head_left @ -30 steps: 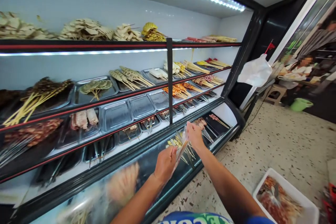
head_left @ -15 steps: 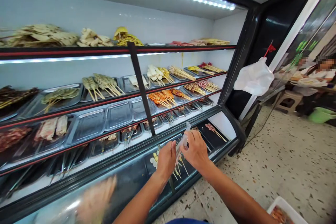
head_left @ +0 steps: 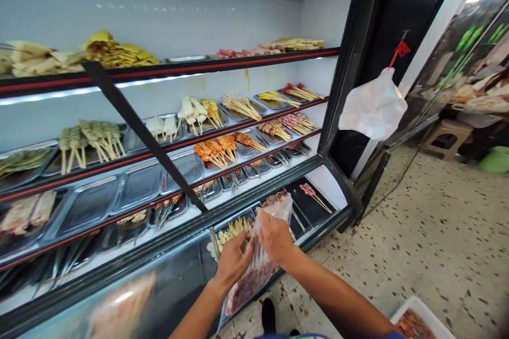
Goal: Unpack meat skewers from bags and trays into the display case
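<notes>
My right hand (head_left: 275,237) is closed on the upper part of a clear plastic bag (head_left: 284,209), pinching its film. Beside it, my left hand (head_left: 235,258) has curled fingers with the thumb at the bag's edge. The bag hangs in front of the display case's lower glass. Reddish meat (head_left: 250,287) and pale sticks show through its lower part; whether all of it lies inside is hard to tell. Behind my hands are yellowish skewers (head_left: 234,229) in the case's bottom section.
The refrigerated display case (head_left: 178,246) holds trays of skewers on several shelves. A black strap (head_left: 149,140) slants across its front. At right hangs a white bag (head_left: 374,106) on a red tie. A white container (head_left: 421,320) with reddish food stands low by my right arm. A stool (head_left: 447,135) is farther back.
The view has swung right and down. My hands have moved lower and slightly left in view. The clear bag, earlier bunched between them, now hangs spread downward with the reddish meat showing.
</notes>
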The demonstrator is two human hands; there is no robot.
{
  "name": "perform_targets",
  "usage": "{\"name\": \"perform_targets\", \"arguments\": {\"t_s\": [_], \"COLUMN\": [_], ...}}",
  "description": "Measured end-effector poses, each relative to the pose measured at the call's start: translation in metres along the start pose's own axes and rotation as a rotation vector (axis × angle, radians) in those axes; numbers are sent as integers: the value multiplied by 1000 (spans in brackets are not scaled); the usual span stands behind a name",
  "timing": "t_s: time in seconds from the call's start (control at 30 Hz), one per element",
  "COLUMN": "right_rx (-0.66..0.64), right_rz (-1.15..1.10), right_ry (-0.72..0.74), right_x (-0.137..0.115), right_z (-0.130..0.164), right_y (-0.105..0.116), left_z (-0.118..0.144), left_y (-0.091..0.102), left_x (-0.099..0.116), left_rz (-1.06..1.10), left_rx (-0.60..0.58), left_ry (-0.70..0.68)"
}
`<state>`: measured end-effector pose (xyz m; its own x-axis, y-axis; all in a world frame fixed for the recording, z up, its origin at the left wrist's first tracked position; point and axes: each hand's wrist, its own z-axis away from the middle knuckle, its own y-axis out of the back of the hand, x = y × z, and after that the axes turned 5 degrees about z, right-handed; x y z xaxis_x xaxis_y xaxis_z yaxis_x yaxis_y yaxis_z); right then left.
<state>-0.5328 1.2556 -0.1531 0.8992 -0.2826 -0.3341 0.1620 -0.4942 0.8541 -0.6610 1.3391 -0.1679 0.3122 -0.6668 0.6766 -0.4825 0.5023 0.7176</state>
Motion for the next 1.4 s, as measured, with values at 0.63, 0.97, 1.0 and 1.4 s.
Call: {"name": "perform_targets", "arguments": {"t_s": [0.63, 0.97, 1.0, 1.4], "right_rx": [-167, -493, -521, -338], "right_rz": [-465, -983, -1019, -323], "right_ry": [-558, -419, -412, -21], "right_x": [163, 227, 231, 268], "right_z": [-113, -141, -145, -175], "right_y": [-44, -5, -1, 19], "left_z": [-121, -165, -172, -237], "left_y": [-72, -137, -138, -169], "left_x": [-7, 54, 66, 112], "left_rz": [-259, 9, 90, -139], "left_rx": [-260, 105, 144, 465], "left_ry": [42, 307, 364, 392]}}
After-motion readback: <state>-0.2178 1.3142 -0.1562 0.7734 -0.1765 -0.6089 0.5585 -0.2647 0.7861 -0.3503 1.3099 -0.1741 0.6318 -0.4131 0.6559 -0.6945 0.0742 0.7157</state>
